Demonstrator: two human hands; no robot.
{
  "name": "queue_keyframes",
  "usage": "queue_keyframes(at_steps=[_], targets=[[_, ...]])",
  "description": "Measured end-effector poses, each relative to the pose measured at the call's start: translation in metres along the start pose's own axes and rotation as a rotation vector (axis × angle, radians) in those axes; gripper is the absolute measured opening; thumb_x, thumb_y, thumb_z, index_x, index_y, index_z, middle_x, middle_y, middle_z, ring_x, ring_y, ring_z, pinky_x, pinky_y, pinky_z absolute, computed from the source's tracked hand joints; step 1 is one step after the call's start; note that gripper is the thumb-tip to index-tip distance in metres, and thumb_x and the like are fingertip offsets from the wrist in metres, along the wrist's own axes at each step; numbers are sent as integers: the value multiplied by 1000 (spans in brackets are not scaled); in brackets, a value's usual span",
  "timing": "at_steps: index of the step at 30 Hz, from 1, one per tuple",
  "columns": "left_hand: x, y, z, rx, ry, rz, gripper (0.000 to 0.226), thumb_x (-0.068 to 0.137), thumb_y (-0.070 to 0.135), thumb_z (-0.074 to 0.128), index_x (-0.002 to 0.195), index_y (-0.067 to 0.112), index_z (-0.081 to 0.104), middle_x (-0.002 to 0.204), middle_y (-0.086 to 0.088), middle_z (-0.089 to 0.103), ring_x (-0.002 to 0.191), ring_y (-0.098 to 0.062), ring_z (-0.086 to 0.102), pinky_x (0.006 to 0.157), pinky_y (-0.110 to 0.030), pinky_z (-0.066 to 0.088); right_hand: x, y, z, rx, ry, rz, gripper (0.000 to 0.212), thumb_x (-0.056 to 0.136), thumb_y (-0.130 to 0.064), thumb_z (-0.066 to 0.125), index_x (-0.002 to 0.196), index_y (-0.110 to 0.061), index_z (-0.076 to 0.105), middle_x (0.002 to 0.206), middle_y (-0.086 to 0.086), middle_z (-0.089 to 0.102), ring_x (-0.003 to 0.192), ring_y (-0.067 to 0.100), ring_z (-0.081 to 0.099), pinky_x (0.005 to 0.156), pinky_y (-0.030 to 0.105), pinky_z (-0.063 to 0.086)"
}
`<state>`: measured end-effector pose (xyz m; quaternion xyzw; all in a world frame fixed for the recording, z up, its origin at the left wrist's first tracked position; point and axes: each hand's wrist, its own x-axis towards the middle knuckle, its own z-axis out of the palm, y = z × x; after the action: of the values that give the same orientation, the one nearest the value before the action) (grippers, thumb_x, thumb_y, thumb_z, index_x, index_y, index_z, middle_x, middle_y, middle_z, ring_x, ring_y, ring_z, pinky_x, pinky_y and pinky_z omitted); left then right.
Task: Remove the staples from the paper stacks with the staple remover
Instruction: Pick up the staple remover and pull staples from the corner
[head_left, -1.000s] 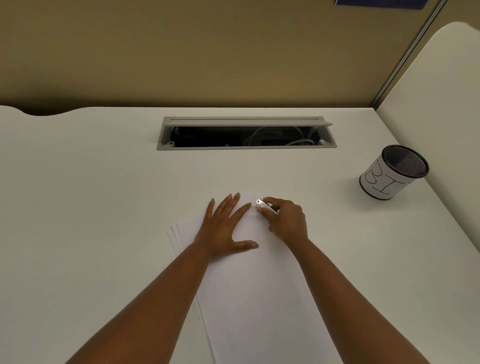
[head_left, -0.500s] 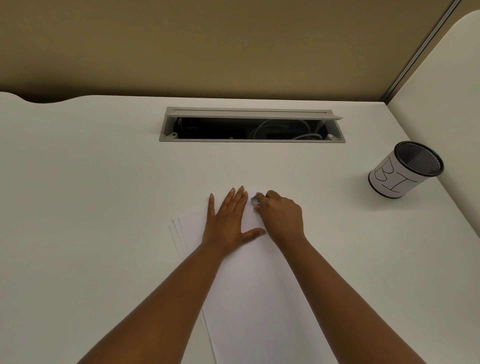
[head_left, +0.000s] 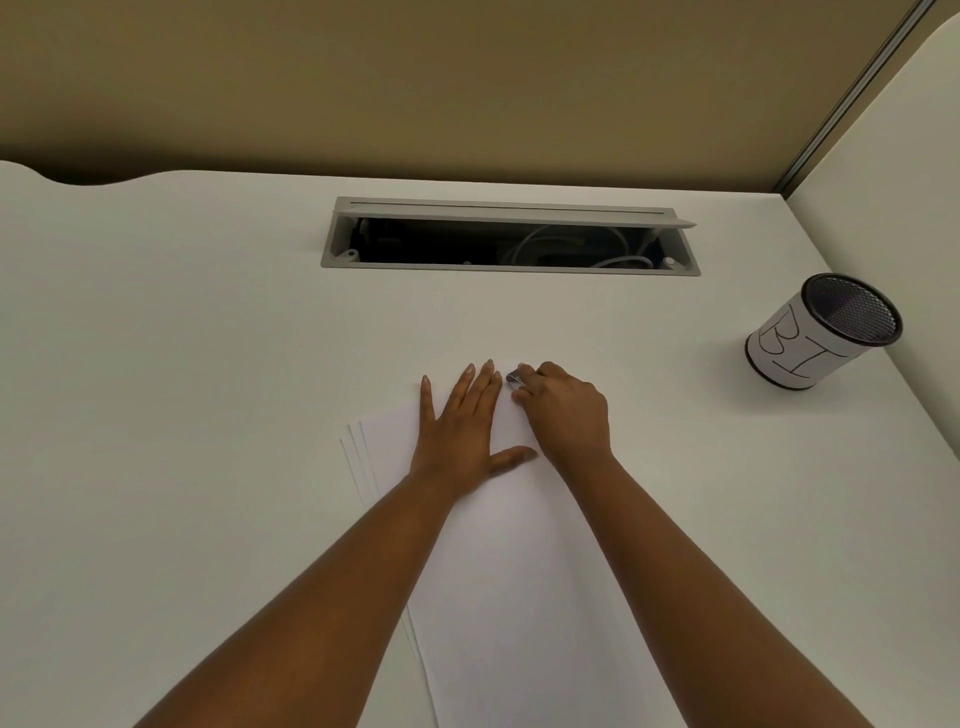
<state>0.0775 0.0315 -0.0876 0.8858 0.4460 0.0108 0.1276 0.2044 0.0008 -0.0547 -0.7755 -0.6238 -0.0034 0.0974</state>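
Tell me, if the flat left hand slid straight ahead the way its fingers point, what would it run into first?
Probably nothing soon. The left hand lies flat on the paper stack, fingers pointing up the bare desk. Past the paper's far edge, the open cable tray looks first in line, though depth is unclear.

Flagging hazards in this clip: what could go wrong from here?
The left hand lies flat on the paper stack with fingertips right beside the staple remover in the right hand; a slip could nick them. Prying near the sheet's corner may tear it. A freed staple could be lost on the white desk.
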Motion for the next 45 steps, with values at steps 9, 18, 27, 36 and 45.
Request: queue_keyframes(at_steps=[9,18,27,36,45], targets=[[0,0,0,-11,7,4,96,76,75,29,146,20,-7,157,3,-10,144,-13,-11,110,-52,-18,0,12,-4,361,-52,257,29,91,-36,51,112,-21,65,103,8,66,90,25,60,66,25,35],[1,1,0,14,-4,0,96,77,75,30,146,20,-7,157,2,-11,144,-15,-12,110,-52,-18,-8,11,-9,58,-61,-11,28,93,-33,48,117,-29,60,105,0,64,85,25,63,59,24,32],[2,1,2,43,-32,-7,96,76,75,28,146,19,-8,157,2,-13,144,-15,-13,110,-55,-16,-7,0,-1,26,-76,36,28,95,-28,40,115,-21,59,104,1,62,80,23,63,55,25,29],[2,2,0,29,-38,-7,96,77,74,29,146,20,-9,157,3,-13,144,-15,-13,110,-55,-15,-7,13,0,-17,-36,-115,29,96,-28,40,120,-26,56,108,-2,62,82,22,62,55,24,32],[2,2,-1,-1,-29,-11,95,77,74,32,146,21,-6,157,3,-11,144,-15,-12,110,-55,-16,5,23,-11,-76,-9,-380,26,92,-21,52,115,-21,63,101,1,69,80,26,63,56,25,37]])
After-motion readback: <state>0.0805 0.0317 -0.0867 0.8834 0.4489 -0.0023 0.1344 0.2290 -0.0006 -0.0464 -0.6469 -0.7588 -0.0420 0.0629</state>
